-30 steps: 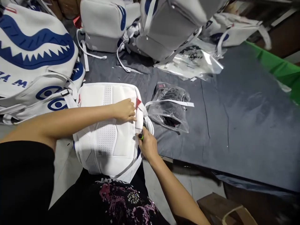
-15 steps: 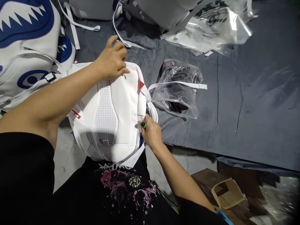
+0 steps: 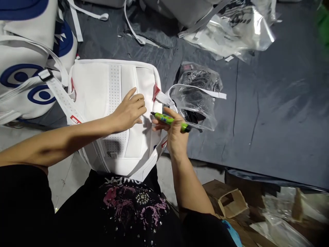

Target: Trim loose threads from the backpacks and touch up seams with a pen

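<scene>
A white backpack (image 3: 89,84) lies with its padded back panel up, its lower end overhanging the table edge toward my body. My left hand (image 3: 131,110) rests over the right half of that panel, fingers apart and nothing in them. In my right hand (image 3: 178,135) is a green marker (image 3: 164,118), its dark tip pointing left over the backpack's right side. A white shoulder strap (image 3: 147,164) crosses the backpack's lower right corner. The strap's loose webbing (image 3: 199,90) runs right across a clear plastic bag (image 3: 197,80) with dark contents.
White backpacks with blue eye patterns (image 3: 23,75) are piled at the left. Grey bags (image 3: 177,12) and clear plastic packaging (image 3: 231,34) lie along the back of the dark-covered table (image 3: 282,113). Below its front edge stands an open cardboard box (image 3: 218,195).
My left hand has come down from the backpack's top edge onto its panel. My right hand has lifted away from the backpack's right side, bringing the marker into fuller view.
</scene>
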A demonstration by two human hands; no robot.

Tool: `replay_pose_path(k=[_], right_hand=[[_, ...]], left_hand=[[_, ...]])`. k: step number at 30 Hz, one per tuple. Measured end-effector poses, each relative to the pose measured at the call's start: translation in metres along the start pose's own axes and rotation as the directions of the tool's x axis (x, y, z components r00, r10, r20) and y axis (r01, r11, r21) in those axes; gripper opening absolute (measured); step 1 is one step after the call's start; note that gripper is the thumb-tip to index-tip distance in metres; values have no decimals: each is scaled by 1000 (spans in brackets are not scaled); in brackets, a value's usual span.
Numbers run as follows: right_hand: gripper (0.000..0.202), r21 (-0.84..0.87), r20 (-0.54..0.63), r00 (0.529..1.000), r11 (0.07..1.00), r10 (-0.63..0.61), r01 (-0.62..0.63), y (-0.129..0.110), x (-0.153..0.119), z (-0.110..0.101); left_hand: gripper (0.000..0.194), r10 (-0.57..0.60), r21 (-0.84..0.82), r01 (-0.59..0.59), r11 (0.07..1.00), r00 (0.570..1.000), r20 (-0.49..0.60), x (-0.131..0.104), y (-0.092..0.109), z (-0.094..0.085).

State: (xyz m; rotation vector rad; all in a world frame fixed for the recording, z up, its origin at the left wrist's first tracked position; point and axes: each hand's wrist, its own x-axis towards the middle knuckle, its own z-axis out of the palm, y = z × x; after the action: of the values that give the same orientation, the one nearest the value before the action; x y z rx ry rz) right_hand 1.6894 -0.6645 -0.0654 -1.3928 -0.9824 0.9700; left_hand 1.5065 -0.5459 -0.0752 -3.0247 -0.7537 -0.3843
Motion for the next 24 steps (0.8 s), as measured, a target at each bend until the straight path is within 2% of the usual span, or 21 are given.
replay_pose_path(k=[4, 7, 12, 18, 24], right_hand=[[42, -56, -82, 995, 997, 57, -61, 15, 4, 11], [32, -108, -146, 988, 993, 38, -54, 12, 6, 22], [29, -143, -129, 992, 990, 0, -19, 15, 10, 37], [31, -178, -155, 988, 983, 26, -53, 22, 9, 39], [32, -183, -182, 983, 983, -19, -15, 24, 7, 42]], left_hand=[[11, 6, -55, -12, 998, 994, -113, -14, 3, 13], [10, 5, -94, -15, 995, 995, -102, -14, 1, 17], [12, -32, -139, 20, 990, 996, -80, -11, 0, 20], [15, -22, -173, 7, 985, 996, -85, -14, 1, 24], [16, -68, -240, 54, 969, 996, -50, -13, 1, 23]])
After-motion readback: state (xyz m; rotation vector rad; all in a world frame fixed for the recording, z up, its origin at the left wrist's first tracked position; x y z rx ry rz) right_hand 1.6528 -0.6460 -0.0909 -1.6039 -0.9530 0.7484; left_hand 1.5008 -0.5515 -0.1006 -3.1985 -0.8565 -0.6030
